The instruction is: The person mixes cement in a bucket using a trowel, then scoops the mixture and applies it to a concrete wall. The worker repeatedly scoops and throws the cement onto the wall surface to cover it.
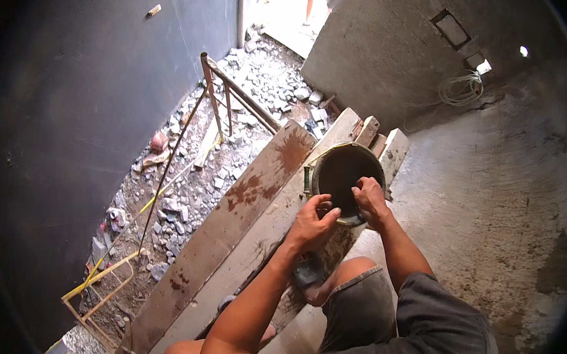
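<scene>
Unfinished room, with a smooth grey wall (96, 91) to the left and broken rubble (277, 73) strewn beneath it. Alongside the rubble, a run of long planks (234, 222), splashed in places with dark stains. Toward the far end of the planks, near their right-hand edge, a round bucket (322, 168), mouth facing up. At its near-left rim, the left hand (320, 217), loosely open, thumb and fingers apart, with no clear hold on anything. Over the near-right part of the mouth, the right hand (369, 201), fingers bent inward; impossible to tell any hold on a thing inside.

Best, by judgement, to seat the bucket squarely before putting any force on it. Better to brace the near rim with the left hand and work lightly with the right, pressing down rather than outward, for fear of tipping toward the right-hand edge. Mind the green grip (307, 179) at the left of the rim, to avoid catching a finger. Keep the shod foot (309, 271) from knocking the bucket.
</scene>
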`<action>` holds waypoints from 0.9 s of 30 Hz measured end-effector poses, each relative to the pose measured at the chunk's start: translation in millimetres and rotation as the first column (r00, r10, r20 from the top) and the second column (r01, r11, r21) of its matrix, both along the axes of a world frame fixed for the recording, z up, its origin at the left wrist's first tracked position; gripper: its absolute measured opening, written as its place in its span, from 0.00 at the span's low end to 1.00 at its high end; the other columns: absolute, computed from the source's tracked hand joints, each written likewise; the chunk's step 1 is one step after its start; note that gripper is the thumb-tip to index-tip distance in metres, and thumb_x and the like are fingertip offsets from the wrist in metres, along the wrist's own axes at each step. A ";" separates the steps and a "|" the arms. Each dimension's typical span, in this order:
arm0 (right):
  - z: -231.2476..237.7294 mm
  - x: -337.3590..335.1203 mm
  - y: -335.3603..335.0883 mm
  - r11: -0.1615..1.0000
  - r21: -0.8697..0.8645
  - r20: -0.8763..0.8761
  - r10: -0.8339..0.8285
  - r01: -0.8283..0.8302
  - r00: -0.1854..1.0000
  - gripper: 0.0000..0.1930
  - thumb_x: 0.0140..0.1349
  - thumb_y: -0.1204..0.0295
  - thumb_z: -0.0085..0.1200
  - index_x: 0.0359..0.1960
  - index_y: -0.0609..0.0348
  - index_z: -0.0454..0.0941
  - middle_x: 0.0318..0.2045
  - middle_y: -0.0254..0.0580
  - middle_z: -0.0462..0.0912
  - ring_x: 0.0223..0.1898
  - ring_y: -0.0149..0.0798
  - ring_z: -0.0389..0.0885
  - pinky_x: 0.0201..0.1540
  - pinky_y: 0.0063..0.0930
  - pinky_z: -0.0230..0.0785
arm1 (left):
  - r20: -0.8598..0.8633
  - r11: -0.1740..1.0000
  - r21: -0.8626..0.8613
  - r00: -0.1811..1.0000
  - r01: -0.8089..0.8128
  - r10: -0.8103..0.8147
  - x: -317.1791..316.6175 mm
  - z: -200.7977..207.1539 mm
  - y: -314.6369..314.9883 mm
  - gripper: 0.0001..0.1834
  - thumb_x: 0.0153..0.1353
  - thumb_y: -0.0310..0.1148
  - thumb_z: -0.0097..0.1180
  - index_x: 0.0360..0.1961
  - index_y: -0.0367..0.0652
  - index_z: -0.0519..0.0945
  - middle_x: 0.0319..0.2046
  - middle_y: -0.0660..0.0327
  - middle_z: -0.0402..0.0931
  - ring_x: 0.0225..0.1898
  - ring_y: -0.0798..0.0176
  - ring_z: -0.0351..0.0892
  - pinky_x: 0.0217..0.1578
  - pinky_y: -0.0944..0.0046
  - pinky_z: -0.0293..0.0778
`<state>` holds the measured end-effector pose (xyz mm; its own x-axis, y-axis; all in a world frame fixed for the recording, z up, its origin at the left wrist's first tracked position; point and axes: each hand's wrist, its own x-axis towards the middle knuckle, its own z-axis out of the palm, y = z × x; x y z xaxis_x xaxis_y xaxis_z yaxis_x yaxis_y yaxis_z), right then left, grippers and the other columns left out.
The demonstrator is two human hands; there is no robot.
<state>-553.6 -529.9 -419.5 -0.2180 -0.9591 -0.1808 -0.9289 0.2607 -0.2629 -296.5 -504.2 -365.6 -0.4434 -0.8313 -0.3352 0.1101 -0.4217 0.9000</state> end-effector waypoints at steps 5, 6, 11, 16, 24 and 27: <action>-124.9 -16.5 -20.5 0.789 0.459 0.768 -0.583 0.409 0.264 0.09 0.61 0.68 0.54 0.35 0.59 0.82 0.30 0.36 0.82 0.28 0.35 0.79 0.30 0.31 0.71 | -0.093 0.995 0.096 0.996 0.026 -0.017 -36.7 -39.7 -25.2 0.30 0.66 0.39 0.60 0.62 0.32 0.67 0.53 0.52 0.76 0.53 0.62 0.74 0.53 0.64 0.71; -145.1 -15.6 -23.5 0.712 0.530 0.767 -0.634 0.460 0.098 0.10 0.62 0.69 0.49 0.38 0.58 0.82 0.30 0.37 0.82 0.28 0.34 0.79 0.29 0.31 0.71 | -0.099 0.992 0.116 0.994 0.052 -0.041 -40.4 -48.4 -30.8 0.30 0.66 0.40 0.60 0.62 0.32 0.67 0.53 0.52 0.75 0.52 0.63 0.74 0.52 0.64 0.71; -151.9 -12.8 -35.7 0.540 0.650 0.752 -0.355 0.534 -0.556 0.14 0.66 0.62 0.47 0.38 0.57 0.81 0.28 0.39 0.79 0.24 0.38 0.73 0.27 0.37 0.65 | 0.060 0.994 0.111 0.998 0.004 -0.010 -70.9 -88.3 -48.6 0.28 0.69 0.47 0.54 0.57 0.33 0.70 0.46 0.59 0.76 0.41 0.70 0.72 0.41 0.68 0.70; -28.1 0.5 -35.2 0.990 0.044 0.635 -0.130 -0.132 -0.762 0.18 0.73 0.61 0.44 0.30 0.59 0.78 0.24 0.39 0.78 0.24 0.34 0.73 0.32 0.32 0.68 | -0.156 0.893 0.449 0.983 -0.020 0.100 -124.4 -124.7 -66.3 0.17 0.71 0.46 0.49 0.47 0.43 0.78 0.39 0.63 0.77 0.38 0.68 0.73 0.41 0.65 0.69; 49.0 29.9 -15.6 0.909 -0.408 0.807 0.316 0.084 0.500 0.09 0.66 0.75 0.55 0.27 0.63 0.79 0.26 0.32 0.80 0.27 0.24 0.74 0.32 0.21 0.67 | 0.146 0.872 -0.446 0.978 0.202 -0.151 -162.4 -175.7 -92.3 0.11 0.63 0.40 0.57 0.42 0.46 0.80 0.42 0.60 0.80 0.43 0.68 0.77 0.43 0.64 0.74; 13.3 24.0 -17.3 0.867 -0.309 0.827 0.042 0.391 0.561 0.11 0.66 0.74 0.55 0.24 0.61 0.75 0.21 0.30 0.77 0.23 0.23 0.67 0.27 0.23 0.64 | 0.114 0.998 0.030 0.992 0.056 -0.059 -160.3 -156.7 -91.7 0.14 0.60 0.35 0.59 0.45 0.42 0.80 0.39 0.55 0.81 0.41 0.62 0.81 0.42 0.62 0.76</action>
<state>-529.5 -547.2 -406.2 -0.3649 -0.9305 0.0312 -0.2269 0.0564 -0.9723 -456.9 -595.9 -522.3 -0.4477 -0.7955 -0.4082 -0.0190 -0.4480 0.8938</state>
